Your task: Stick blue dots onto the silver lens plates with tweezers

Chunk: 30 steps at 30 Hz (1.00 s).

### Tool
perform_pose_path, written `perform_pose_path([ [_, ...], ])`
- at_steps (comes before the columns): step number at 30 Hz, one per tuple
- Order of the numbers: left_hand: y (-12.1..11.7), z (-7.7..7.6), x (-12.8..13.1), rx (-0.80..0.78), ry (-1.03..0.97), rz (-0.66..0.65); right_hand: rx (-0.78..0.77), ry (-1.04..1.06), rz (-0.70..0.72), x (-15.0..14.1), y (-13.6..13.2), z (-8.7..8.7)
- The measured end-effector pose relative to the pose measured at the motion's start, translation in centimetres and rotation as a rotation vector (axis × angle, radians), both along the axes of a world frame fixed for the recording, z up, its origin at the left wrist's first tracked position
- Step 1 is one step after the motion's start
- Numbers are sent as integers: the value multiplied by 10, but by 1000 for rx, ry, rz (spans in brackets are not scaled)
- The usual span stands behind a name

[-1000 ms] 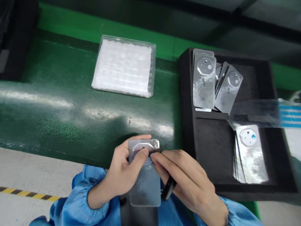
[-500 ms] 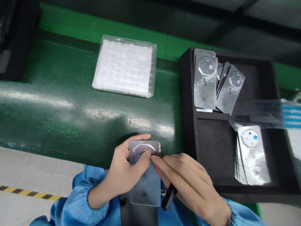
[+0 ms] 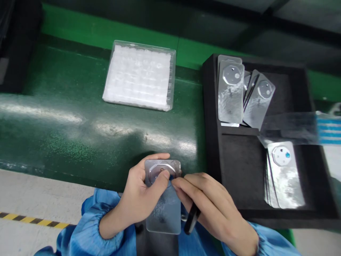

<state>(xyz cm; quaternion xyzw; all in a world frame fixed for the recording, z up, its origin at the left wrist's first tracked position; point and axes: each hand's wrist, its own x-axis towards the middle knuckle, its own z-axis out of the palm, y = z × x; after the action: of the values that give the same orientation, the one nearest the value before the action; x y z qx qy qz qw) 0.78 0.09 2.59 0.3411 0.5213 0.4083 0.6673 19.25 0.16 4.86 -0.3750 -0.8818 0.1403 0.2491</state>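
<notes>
Two bare hands meet over one grey plate in my head view. I see the left hand (image 3: 141, 195) clamped on the plate (image 3: 163, 213), its thumb on the front, close to the ring (image 3: 154, 174), and the other fingers curled around the side and back. The right hand (image 3: 218, 213) has its thumb and forefinger drawn together at the plate's right edge, just beside that ring; I cannot tell what, if anything, is between the tips. A black tool (image 3: 192, 218) sticks out from under its fingers.

The plate is upright in the view, in front of the body at the near edge of the bench (image 3: 66, 131). To the right I have a black tray (image 3: 213, 149), with more plates (image 3: 230, 103) in its far part and a second stack (image 3: 289, 185) in its near part. A clear box (image 3: 138, 76) of white pieces lies further back.

I judge the step in hand to be fine fingertip work beside the ring. The next move calls for a firm left grip and a small, careful right-hand motion.
</notes>
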Motion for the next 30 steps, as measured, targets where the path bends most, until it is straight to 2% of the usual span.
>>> perform_pose_path([
  [3,0,0,-1,8,-1,-3,-58,84,-149,-4,-4,-1],
  [6,-1,-1,0,25,13,-7,-66,88,-183,-8,-4,3],
  [11,-2,-1,1,72,-14,-17,-8,35,-122,-12,-1,7],
  [16,-1,2,0,53,-34,-13,80,-25,-29,-8,1,4],
  [30,2,6,1,-62,-183,28,97,0,104,4,2,1],
])
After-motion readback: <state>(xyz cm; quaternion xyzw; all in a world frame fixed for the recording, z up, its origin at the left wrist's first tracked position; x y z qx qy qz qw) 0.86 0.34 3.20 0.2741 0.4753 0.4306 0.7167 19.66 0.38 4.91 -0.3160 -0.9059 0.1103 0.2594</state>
